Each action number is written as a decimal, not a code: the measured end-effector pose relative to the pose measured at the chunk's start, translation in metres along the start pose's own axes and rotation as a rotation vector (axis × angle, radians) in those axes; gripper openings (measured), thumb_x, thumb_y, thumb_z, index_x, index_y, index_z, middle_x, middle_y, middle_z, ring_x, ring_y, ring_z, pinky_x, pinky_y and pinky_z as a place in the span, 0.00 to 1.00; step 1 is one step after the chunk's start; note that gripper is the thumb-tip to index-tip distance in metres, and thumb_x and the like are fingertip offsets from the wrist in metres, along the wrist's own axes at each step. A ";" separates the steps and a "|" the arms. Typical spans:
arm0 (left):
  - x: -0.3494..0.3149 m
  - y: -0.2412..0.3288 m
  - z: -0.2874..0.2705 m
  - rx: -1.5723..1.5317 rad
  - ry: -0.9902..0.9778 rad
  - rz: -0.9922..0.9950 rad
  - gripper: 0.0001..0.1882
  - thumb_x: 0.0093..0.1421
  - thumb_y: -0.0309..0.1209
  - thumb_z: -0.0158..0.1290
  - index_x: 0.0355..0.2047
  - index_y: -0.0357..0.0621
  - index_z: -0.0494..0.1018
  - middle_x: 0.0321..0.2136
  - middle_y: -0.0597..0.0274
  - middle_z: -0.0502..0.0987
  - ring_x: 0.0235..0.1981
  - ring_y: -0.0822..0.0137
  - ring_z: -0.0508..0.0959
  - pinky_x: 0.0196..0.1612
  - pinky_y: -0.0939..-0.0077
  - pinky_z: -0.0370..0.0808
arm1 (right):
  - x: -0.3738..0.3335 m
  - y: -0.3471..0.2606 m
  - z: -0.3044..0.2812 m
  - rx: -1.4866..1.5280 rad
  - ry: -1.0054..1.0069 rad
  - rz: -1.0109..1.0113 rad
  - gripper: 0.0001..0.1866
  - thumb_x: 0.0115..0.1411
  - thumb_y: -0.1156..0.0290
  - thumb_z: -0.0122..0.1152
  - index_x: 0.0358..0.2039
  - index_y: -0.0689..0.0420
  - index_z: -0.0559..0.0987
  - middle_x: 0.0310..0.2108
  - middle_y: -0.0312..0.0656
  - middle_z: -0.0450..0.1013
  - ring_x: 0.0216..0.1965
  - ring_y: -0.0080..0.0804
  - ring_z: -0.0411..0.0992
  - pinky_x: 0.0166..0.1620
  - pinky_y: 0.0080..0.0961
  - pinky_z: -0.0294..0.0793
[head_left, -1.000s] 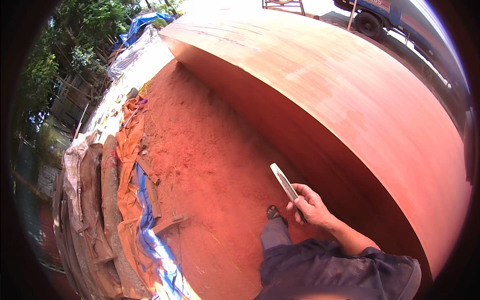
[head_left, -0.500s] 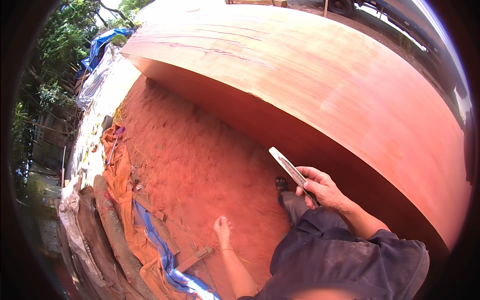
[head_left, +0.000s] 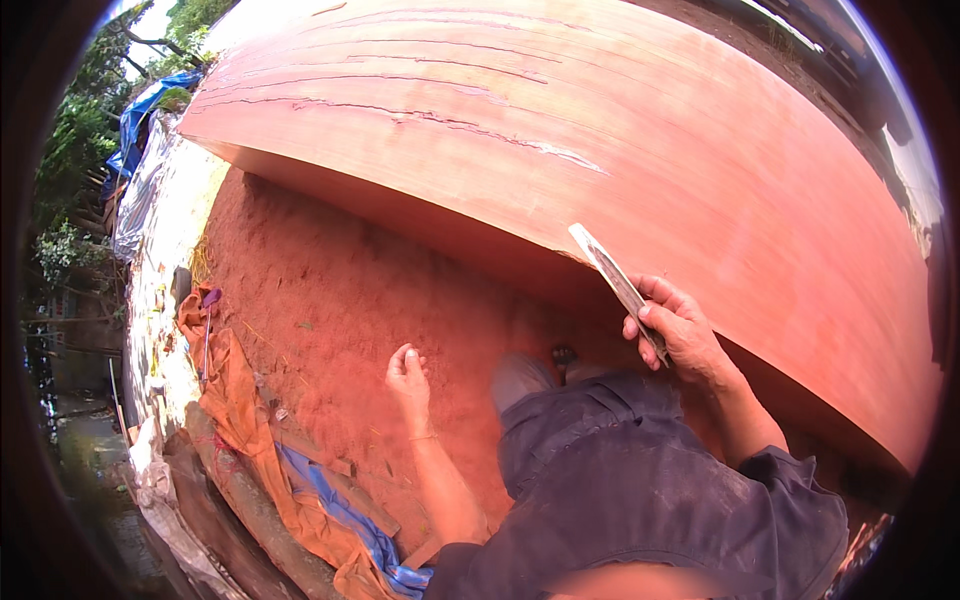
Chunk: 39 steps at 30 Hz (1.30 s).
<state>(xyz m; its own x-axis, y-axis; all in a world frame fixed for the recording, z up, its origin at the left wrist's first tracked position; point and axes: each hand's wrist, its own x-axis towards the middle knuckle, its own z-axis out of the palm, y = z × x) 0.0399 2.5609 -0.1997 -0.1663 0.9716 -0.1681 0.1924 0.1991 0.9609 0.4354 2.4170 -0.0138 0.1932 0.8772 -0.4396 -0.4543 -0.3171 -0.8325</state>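
In my right hand (head_left: 682, 328) is a long, narrow flat strip (head_left: 607, 262), pale along its edges and dark down the middle. My thumb and fingers close around its lower part, and its pale end points up and left over the edge of a big reddish wooden slab (head_left: 640, 120). Long cracks run along the slab's upper face, some of them with whitish patches. My left hand (head_left: 408, 388) hangs over the reddish ground, away from the slab. Its fingers are curled with thumb and forefinger close together, and whatever may be inside is hidden.
Reddish loose ground (head_left: 310, 270) lies between the slab and a row of logs (head_left: 235, 490) on the left. Over the logs lie an orange cloth (head_left: 235, 385) and a blue sheet (head_left: 330, 500). Trees and a blue tarp (head_left: 135, 115) stand at the far left.
My right hand has moved up and right with the strip, which now overlaps the slab's edge. My left hand has risen and shifted left. More of the slab's cracked face shows.
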 end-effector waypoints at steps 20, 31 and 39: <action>0.415 0.152 -0.007 0.389 0.034 0.471 0.22 0.71 0.40 0.55 0.52 0.30 0.76 0.40 0.55 0.81 0.39 0.64 0.78 0.45 0.70 0.76 | 0.134 -0.022 0.167 0.167 0.398 -0.023 0.24 0.69 0.76 0.47 0.65 0.63 0.69 0.27 0.40 0.76 0.13 0.15 0.66 0.14 0.12 0.63; 0.477 0.186 0.025 0.491 0.117 0.515 0.24 0.71 0.42 0.54 0.55 0.30 0.74 0.48 0.47 0.81 0.47 0.58 0.80 0.51 0.65 0.77 | 0.158 -0.008 0.171 -0.004 0.489 0.051 0.22 0.69 0.72 0.47 0.62 0.63 0.70 0.30 0.37 0.76 0.19 0.16 0.69 0.21 0.15 0.68; 0.519 0.182 0.006 0.509 0.256 0.557 0.22 0.68 0.41 0.54 0.52 0.34 0.77 0.43 0.49 0.81 0.41 0.58 0.81 0.47 0.63 0.78 | 0.191 0.007 0.192 0.031 0.345 -0.067 0.21 0.72 0.69 0.51 0.63 0.62 0.71 0.33 0.38 0.77 0.22 0.16 0.71 0.23 0.14 0.70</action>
<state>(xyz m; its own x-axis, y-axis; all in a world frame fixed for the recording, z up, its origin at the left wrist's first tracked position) -0.0058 3.1019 -0.1130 -0.1205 0.8983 0.4226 0.7201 -0.2139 0.6600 0.3023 2.6514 -0.0385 0.5036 0.7206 -0.4765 -0.4560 -0.2467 -0.8551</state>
